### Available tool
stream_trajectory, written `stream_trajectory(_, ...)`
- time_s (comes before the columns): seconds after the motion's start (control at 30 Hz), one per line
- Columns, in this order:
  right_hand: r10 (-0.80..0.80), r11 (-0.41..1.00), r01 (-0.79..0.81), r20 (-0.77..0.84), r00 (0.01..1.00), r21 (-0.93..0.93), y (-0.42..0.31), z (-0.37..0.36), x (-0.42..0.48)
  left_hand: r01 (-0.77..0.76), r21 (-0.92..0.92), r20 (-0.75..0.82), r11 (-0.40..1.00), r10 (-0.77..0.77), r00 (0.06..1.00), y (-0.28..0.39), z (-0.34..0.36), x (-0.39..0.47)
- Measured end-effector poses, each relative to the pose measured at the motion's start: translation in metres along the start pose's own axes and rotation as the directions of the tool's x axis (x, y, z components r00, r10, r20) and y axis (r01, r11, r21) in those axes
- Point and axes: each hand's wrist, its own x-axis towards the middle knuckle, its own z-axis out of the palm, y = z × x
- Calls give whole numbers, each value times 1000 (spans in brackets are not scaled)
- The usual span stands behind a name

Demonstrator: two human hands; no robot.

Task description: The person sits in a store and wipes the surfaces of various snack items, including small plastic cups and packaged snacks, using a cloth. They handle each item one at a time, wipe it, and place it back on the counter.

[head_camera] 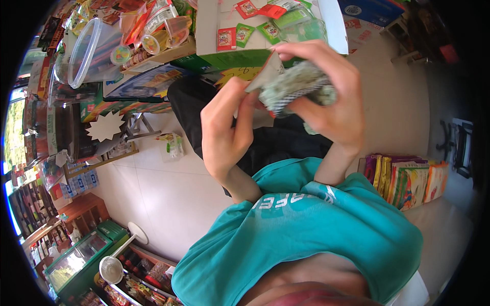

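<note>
My left hand [226, 126] is raised over my lap, thumb and fingers pinching one corner of a small flat packet [267, 72]. The packet's pale side faces me and a red edge shows. Its upper corner meets the fingertips of my right hand [340, 91]. A crumpled pale green cloth [298, 84] with a black-and-white checked edge is gripped in that same hand, below the packet. Just beyond my hands stands a white open carton [337, 23] with a green front. Red sachets [226, 38] and green sachets [244, 34] lie inside it.
Left of the carton are a clear plastic tub [86, 53] and packaged snacks. A plastic bag [174, 147] lies on the tiled floor [164, 191]. Colourful packages [407, 179] stand at the right. A green glass-topped freezer [76, 258] and a white stand fan [111, 269] are at lower left.
</note>
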Motion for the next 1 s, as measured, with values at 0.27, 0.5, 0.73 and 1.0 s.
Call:
stream_trajectory(0.27, 159, 956, -146, -27, 987, 256, 3, 7, -5, -17, -57, -52, 998, 14, 999, -2, 7, 4)
stream_trajectory(0.5, 220, 931, -142, -208, 953, 337, 1, 14, -6, -9, -185, -149, 983, -19, 989, -3, 10, 5)
stream_trajectory(0.73, 297, 852, -246, -40, 954, 462, 10, 4, -8, 25, -189, -161, 982, -56, 985, -5, 7, 4)
stream_trajectory(1.0, 176, 929, -174, 24, 984, 326, 1, 8, -3, -11, -282, -157, 959, -35, 987, 0, 9, 3)
